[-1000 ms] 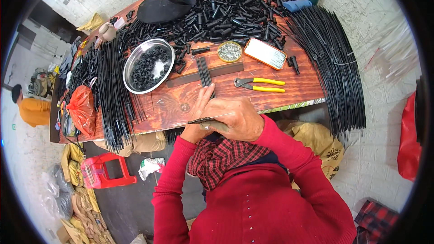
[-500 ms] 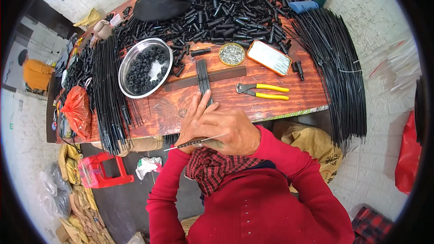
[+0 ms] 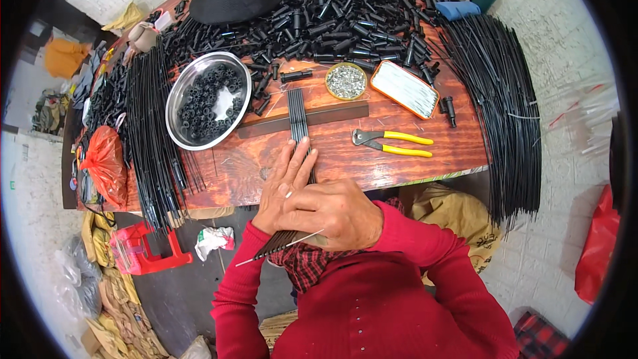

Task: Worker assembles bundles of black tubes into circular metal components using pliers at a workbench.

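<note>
A row of thin black rods (image 3: 298,110) lies side by side across a dark flat bar (image 3: 345,111) on the table. My left hand (image 3: 282,183) rests flat on the rods, fingers stretched along them. Against its thumb side, my right hand (image 3: 339,216) is closed with bent fingers; its fingertips and whatever they grip are hidden. Below both hands the near ends of the rods (image 3: 278,243) show past the table edge. A thin silvery wire or needle (image 3: 247,262) runs slantwise along those ends, its other end beside my right hand.
Yellow-handled pincers (image 3: 405,143), a round tin (image 3: 346,81) of small metal pieces and an orange-rimmed tray (image 3: 407,114) lie to the right. A steel bowl (image 3: 174,126) holds black rings. Black rod bundles (image 3: 143,153) flank the table; black tubular parts (image 3: 345,33) heap behind.
My right hand has moved slightly down. More black rod ends now show beside the silvery wire, which has shifted lower. The left hand stays flat on the rods; the view has shifted a little.
</note>
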### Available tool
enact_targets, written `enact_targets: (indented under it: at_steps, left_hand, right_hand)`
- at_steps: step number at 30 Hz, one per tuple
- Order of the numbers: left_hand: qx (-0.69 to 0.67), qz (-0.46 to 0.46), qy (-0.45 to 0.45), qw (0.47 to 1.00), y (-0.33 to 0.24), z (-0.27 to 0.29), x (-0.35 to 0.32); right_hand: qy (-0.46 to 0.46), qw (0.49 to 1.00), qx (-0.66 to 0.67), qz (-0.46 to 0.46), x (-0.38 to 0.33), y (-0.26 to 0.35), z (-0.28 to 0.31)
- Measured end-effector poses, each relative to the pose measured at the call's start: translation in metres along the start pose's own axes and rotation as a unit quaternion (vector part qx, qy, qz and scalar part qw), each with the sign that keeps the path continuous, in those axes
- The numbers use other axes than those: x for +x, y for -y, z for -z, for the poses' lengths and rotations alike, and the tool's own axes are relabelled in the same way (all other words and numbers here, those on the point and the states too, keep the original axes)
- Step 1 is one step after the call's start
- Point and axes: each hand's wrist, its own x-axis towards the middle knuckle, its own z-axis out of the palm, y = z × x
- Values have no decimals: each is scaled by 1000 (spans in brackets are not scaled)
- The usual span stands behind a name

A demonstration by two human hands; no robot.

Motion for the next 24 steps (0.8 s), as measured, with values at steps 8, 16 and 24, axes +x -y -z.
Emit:
enact_targets:
  at_steps: [8, 16, 24]
  left_hand:
    - [-20, 24, -13, 999, -2, 1, 4]
    - [-18, 36, -11, 999, 3, -1, 5]
    - [-32, 40, -20, 998, -4, 10, 9]
  right_hand:
    - [49, 999, -13, -16, -6, -13, 0]
    - [189, 978, -37, -81, -4, -35, 24]
    - [51, 968, -201, -141, 47, -128, 47]
